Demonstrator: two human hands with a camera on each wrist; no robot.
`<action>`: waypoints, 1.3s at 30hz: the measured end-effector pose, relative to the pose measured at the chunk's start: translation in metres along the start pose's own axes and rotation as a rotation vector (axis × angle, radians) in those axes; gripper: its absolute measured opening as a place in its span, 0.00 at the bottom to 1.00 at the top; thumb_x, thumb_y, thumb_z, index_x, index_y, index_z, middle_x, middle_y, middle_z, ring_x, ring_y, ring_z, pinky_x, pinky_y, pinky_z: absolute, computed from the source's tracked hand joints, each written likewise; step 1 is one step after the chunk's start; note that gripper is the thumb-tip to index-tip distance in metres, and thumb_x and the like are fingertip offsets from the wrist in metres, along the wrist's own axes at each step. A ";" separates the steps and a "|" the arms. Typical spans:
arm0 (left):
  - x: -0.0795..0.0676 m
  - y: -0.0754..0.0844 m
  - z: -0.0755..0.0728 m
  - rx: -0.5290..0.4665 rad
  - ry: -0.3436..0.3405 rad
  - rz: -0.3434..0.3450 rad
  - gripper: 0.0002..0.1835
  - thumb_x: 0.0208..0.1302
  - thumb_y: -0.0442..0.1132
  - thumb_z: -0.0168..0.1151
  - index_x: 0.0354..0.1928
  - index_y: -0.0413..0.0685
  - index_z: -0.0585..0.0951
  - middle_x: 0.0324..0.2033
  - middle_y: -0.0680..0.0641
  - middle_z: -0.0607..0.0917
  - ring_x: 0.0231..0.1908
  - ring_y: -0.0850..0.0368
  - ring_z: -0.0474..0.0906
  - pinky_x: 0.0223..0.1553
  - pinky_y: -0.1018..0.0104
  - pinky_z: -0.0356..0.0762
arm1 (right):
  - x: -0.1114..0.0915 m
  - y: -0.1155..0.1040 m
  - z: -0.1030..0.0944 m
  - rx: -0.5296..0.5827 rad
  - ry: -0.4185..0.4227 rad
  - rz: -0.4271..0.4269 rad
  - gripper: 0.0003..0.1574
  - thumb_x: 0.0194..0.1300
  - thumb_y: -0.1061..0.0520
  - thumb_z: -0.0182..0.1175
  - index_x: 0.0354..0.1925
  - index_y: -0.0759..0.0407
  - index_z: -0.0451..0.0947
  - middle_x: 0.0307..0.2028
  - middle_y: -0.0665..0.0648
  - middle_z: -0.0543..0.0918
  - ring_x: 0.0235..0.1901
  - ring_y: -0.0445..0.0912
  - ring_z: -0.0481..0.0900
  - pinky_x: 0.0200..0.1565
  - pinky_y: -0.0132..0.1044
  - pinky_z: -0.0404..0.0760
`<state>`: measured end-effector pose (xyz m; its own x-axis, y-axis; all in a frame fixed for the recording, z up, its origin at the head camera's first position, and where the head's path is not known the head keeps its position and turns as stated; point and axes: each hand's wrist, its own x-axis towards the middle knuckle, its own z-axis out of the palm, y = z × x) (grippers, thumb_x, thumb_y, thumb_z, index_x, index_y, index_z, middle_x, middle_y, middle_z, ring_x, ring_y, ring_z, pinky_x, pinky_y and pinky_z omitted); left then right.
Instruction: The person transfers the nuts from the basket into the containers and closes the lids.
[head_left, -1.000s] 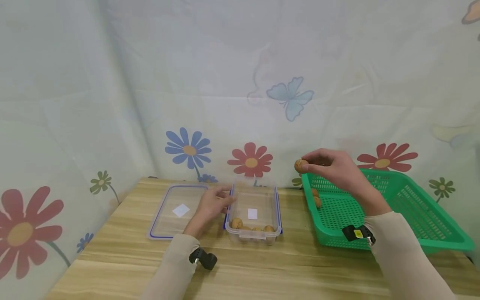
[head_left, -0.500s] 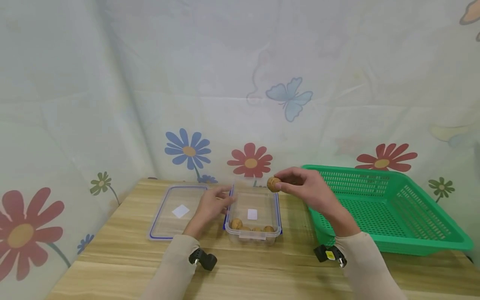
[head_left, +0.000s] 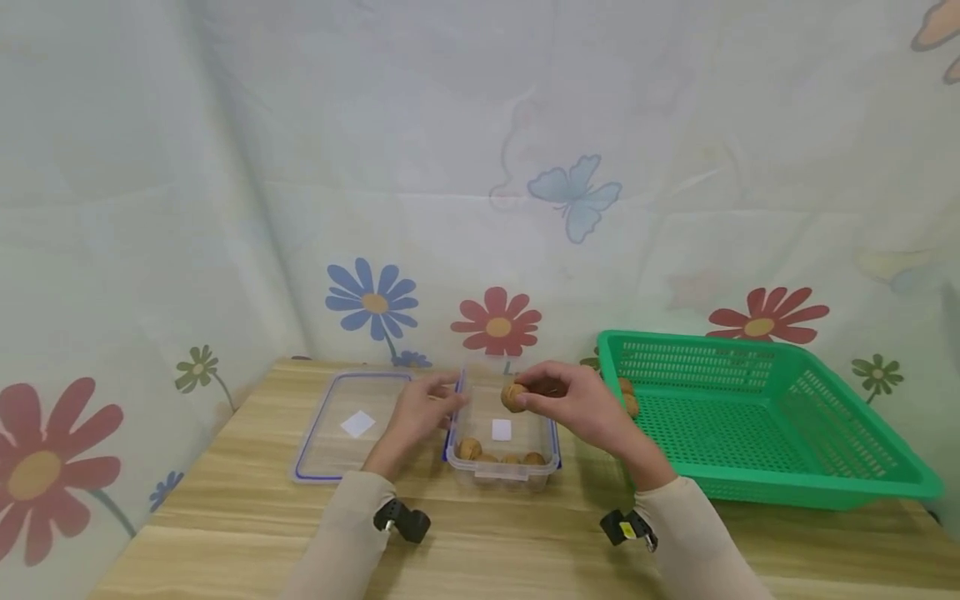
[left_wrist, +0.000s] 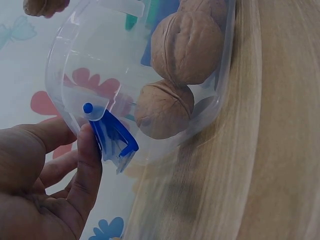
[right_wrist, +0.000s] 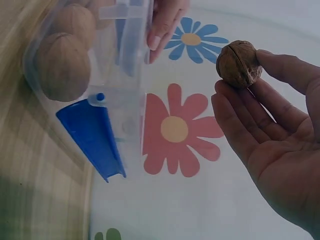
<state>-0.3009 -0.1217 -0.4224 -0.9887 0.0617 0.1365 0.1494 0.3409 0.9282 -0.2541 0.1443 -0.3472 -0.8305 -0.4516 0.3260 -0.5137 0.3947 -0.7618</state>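
Above the clear plastic food container (head_left: 555,446), my right hand (head_left: 581,404) pinches a walnut (head_left: 513,397) between thumb and fingertips. In the right wrist view, that walnut (right_wrist: 239,64) is apart from the container. My left hand (head_left: 422,408) rests its fingertips against the container's left side, beside a blue latch (left_wrist: 112,137) that hangs down in the left wrist view. Several walnuts (head_left: 470,448) lie in the near end of the container. A white label (head_left: 501,430) shows inside it.
A clear lid (head_left: 318,442) with a blue seal lies left of the container. At right stands a green plastic basket (head_left: 772,479), with walnuts (head_left: 632,406) at its left wall. Everything sits on a wooden table (head_left: 480,550) before a flowered curtain (head_left: 420,167).
My right hand has carried the walnut left and down, from above the basket's left edge to above the container. The left hand stays at the container's side.
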 end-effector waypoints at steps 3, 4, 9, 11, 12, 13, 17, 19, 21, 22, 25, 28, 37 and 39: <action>-0.001 -0.001 -0.001 -0.010 -0.003 -0.005 0.25 0.71 0.32 0.70 0.67 0.34 0.80 0.45 0.34 0.87 0.28 0.50 0.87 0.32 0.60 0.90 | 0.001 0.004 0.007 -0.013 -0.007 0.027 0.16 0.73 0.55 0.70 0.56 0.60 0.86 0.47 0.54 0.89 0.47 0.49 0.88 0.50 0.42 0.89; -0.002 -0.001 -0.002 -0.013 -0.002 -0.005 0.24 0.71 0.32 0.70 0.67 0.33 0.80 0.44 0.34 0.87 0.28 0.50 0.87 0.32 0.60 0.90 | 0.002 0.005 0.010 -0.017 -0.010 0.031 0.17 0.73 0.54 0.70 0.56 0.60 0.86 0.47 0.53 0.89 0.47 0.49 0.88 0.50 0.42 0.89; -0.003 -0.003 -0.004 -0.021 0.004 -0.012 0.24 0.71 0.32 0.70 0.66 0.33 0.80 0.44 0.34 0.87 0.28 0.48 0.87 0.32 0.59 0.90 | 0.004 0.013 0.022 -0.018 -0.041 0.026 0.16 0.73 0.55 0.70 0.55 0.60 0.86 0.46 0.53 0.89 0.47 0.49 0.88 0.51 0.42 0.89; -0.004 -0.005 -0.004 -0.024 0.007 -0.014 0.24 0.70 0.32 0.70 0.66 0.33 0.80 0.44 0.34 0.87 0.28 0.48 0.87 0.32 0.59 0.90 | 0.004 0.017 0.027 -0.016 -0.052 0.015 0.14 0.73 0.56 0.70 0.53 0.60 0.87 0.45 0.53 0.89 0.46 0.48 0.88 0.50 0.40 0.89; -0.004 -0.005 -0.004 -0.027 0.007 -0.014 0.24 0.70 0.31 0.70 0.66 0.33 0.80 0.44 0.34 0.87 0.27 0.49 0.87 0.32 0.59 0.90 | 0.004 0.019 0.029 -0.015 -0.055 0.014 0.13 0.72 0.57 0.71 0.52 0.60 0.87 0.44 0.52 0.89 0.45 0.47 0.88 0.50 0.39 0.89; -0.004 -0.005 -0.003 -0.030 0.008 -0.014 0.24 0.70 0.31 0.70 0.66 0.33 0.80 0.44 0.34 0.87 0.27 0.51 0.86 0.31 0.60 0.90 | 0.004 0.021 0.031 -0.012 -0.060 0.000 0.12 0.72 0.58 0.71 0.52 0.61 0.87 0.44 0.53 0.89 0.45 0.47 0.88 0.50 0.39 0.89; -0.003 -0.005 -0.002 -0.034 0.007 -0.019 0.24 0.70 0.31 0.70 0.66 0.33 0.80 0.44 0.34 0.87 0.27 0.51 0.86 0.32 0.60 0.90 | 0.005 0.029 0.038 -0.023 -0.075 0.001 0.11 0.72 0.59 0.71 0.50 0.61 0.87 0.43 0.53 0.89 0.43 0.47 0.88 0.48 0.36 0.89; -0.003 -0.005 -0.002 -0.032 0.006 -0.022 0.24 0.70 0.31 0.70 0.67 0.33 0.80 0.44 0.34 0.87 0.27 0.51 0.86 0.32 0.60 0.90 | 0.006 0.032 0.041 -0.032 -0.085 -0.001 0.11 0.72 0.59 0.70 0.50 0.62 0.87 0.43 0.53 0.89 0.43 0.48 0.88 0.47 0.36 0.89; -0.002 -0.004 -0.001 -0.029 0.004 -0.022 0.25 0.70 0.32 0.70 0.67 0.34 0.80 0.44 0.34 0.87 0.28 0.51 0.86 0.33 0.59 0.90 | 0.007 0.034 0.044 -0.042 -0.094 0.004 0.11 0.72 0.59 0.70 0.50 0.62 0.87 0.43 0.53 0.88 0.44 0.48 0.88 0.48 0.36 0.89; -0.002 -0.004 -0.001 -0.028 0.003 -0.020 0.25 0.70 0.32 0.70 0.67 0.34 0.80 0.45 0.34 0.87 0.28 0.51 0.86 0.33 0.59 0.90 | 0.007 0.035 0.045 -0.050 -0.097 0.000 0.11 0.72 0.59 0.70 0.50 0.62 0.87 0.44 0.53 0.89 0.44 0.48 0.88 0.48 0.36 0.89; -0.001 -0.003 -0.001 -0.023 -0.003 -0.012 0.25 0.70 0.32 0.70 0.68 0.34 0.80 0.45 0.34 0.87 0.29 0.51 0.86 0.34 0.59 0.91 | 0.007 0.036 0.048 -0.072 -0.102 -0.004 0.10 0.72 0.59 0.71 0.49 0.61 0.88 0.44 0.52 0.89 0.44 0.47 0.88 0.49 0.37 0.89; 0.000 -0.003 -0.001 -0.019 -0.007 -0.008 0.25 0.71 0.32 0.70 0.68 0.34 0.79 0.45 0.34 0.87 0.30 0.50 0.87 0.34 0.59 0.91 | 0.007 0.037 0.050 -0.100 -0.100 0.007 0.10 0.71 0.58 0.72 0.48 0.59 0.88 0.44 0.51 0.89 0.43 0.45 0.87 0.49 0.36 0.89; 0.002 -0.003 -0.001 -0.029 -0.010 0.001 0.25 0.71 0.32 0.70 0.68 0.34 0.79 0.44 0.34 0.87 0.29 0.49 0.88 0.33 0.59 0.91 | 0.008 0.040 0.052 -0.185 -0.102 0.018 0.10 0.70 0.57 0.73 0.48 0.59 0.88 0.43 0.50 0.89 0.43 0.44 0.86 0.49 0.43 0.90; 0.002 -0.003 -0.001 -0.033 -0.010 0.004 0.25 0.71 0.32 0.70 0.68 0.34 0.79 0.44 0.34 0.87 0.29 0.49 0.88 0.33 0.59 0.91 | 0.007 0.039 0.053 -0.217 -0.119 0.012 0.10 0.69 0.57 0.74 0.47 0.58 0.88 0.42 0.49 0.88 0.42 0.44 0.85 0.49 0.43 0.89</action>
<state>-0.3032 -0.1232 -0.4248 -0.9880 0.0724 0.1365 0.1523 0.3098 0.9385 -0.2692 0.1143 -0.4043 -0.8123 -0.5318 0.2394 -0.5486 0.5574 -0.6232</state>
